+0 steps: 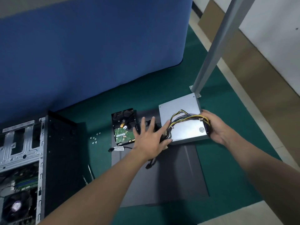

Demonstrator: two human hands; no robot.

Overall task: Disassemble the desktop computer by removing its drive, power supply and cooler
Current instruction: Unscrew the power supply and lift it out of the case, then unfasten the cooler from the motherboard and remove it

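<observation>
The computer case (53, 151) stands at the left, with the cooler (16, 207) in its near end. To its right a side panel (162, 176) lies flat on the mat (211, 159). The drive (124, 127) sits on the panel's far left corner and the power supply (186, 130) on its far right (cables (183, 118) heaped on top). Screws (95, 138) lie between case and drive. A post (212, 51) rises just behind the power supply.

The power supply (181, 108), a grey metal box, lies flat outside the computer case (61, 151), its yellow-and-black cable bundle (193, 117) draped across the top face. The drive (123, 126) lies flat nearby, green circuit board upward. The cooler (16, 207), a black fan, sits inside the open case.
</observation>
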